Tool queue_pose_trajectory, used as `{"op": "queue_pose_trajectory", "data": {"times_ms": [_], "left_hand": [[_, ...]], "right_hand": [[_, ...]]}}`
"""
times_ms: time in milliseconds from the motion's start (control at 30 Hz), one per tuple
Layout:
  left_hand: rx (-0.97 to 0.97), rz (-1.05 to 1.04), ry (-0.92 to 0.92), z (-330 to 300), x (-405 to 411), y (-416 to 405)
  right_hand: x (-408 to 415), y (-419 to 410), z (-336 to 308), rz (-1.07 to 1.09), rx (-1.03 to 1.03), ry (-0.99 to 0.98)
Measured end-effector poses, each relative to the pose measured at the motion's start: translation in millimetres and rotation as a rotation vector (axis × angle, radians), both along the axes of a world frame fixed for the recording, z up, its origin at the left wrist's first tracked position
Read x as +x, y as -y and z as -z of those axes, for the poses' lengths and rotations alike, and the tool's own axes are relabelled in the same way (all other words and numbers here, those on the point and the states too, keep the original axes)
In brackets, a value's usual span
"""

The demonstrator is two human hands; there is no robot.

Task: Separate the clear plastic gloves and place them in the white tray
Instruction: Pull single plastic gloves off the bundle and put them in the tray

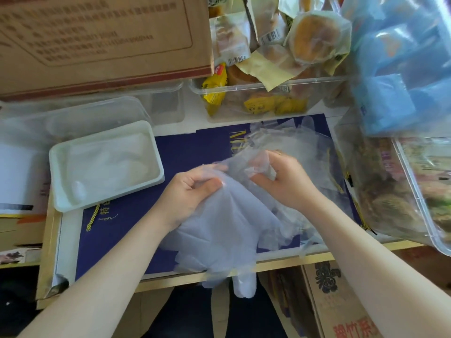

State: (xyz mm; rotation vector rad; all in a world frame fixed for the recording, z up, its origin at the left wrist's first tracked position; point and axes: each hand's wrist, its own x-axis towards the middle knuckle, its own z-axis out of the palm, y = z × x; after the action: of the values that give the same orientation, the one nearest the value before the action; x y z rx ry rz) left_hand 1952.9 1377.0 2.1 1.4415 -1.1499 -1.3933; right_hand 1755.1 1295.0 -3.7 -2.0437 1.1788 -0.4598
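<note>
A bunch of clear plastic gloves lies on a dark blue box lid in the middle, with glove fingers hanging over the front edge. My left hand pinches the thin film at its top. My right hand grips another crumpled layer just to the right, and the film is stretched between both hands. More loose gloves lie behind my right hand. The white tray sits to the left of my hands, with clear gloves lying flat inside it.
A cardboard box stands at the back left. Clear bins of wrapped pastries fill the back. A blue plastic bag hangs at the right above a clear container. Cartons sit below the table edge.
</note>
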Motion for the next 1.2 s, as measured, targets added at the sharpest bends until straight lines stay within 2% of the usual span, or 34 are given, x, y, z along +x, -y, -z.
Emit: {"op": "queue_pose_trajectory", "data": {"times_ms": [133, 233, 433, 500, 533, 667, 767, 867, 933, 1067, 1200], "left_hand": [[-0.057, -0.125, 0.144, -15.7, -1.6, 3.2], [-0.195, -0.193, 0.198, -27.8, 9.4, 5.9], [-0.323, -0.225, 0.258, -59.6, 33.4, 5.5], [-0.34, -0.202, 0.296, -67.8, 43.8, 4.4], [-0.343, -0.178, 0.331, -72.1, 48.9, 3.4], [-0.439, -0.015, 0.51, -80.8, 62.9, -3.1], [-0.477, 0.051, 0.543, -81.7, 70.0, -6.7], [-0.502, 0.13, 0.563, -86.0, 72.2, -10.3], [-0.531, 0.171, 0.574, -89.0, 72.8, -12.3], [-0.518, 0.216, 0.566, -86.6, 81.3, -16.8], [-0.488, 0.317, 0.541, -87.6, 82.1, -23.6]], "right_hand": [[-0.6, -3.8, -24.6, 0.007, 0.187, 0.134], [-8.9, -1.6, -44.0, 0.078, 0.461, 0.386], [-24.7, 6.1, -56.8, 0.146, 0.83, 0.876], [-26.0, 9.1, -55.3, 0.225, 0.876, 0.928], [-24.9, 9.9, -55.5, 0.269, 0.84, 0.874], [2.0, 6.5, -70.1, 0.303, 0.456, 0.381], [35.1, -1.5, -97.3, 0.09, 0.191, 0.246], [67.0, -2.2, -114.0, -0.132, -0.008, 0.018], [82.3, -1.2, -118.6, -0.205, 0.015, 0.005], [86.2, 2.1, -116.0, -0.237, 0.156, 0.114], [91.8, 3.1, -114.8, -0.371, 0.454, 0.082]]}}
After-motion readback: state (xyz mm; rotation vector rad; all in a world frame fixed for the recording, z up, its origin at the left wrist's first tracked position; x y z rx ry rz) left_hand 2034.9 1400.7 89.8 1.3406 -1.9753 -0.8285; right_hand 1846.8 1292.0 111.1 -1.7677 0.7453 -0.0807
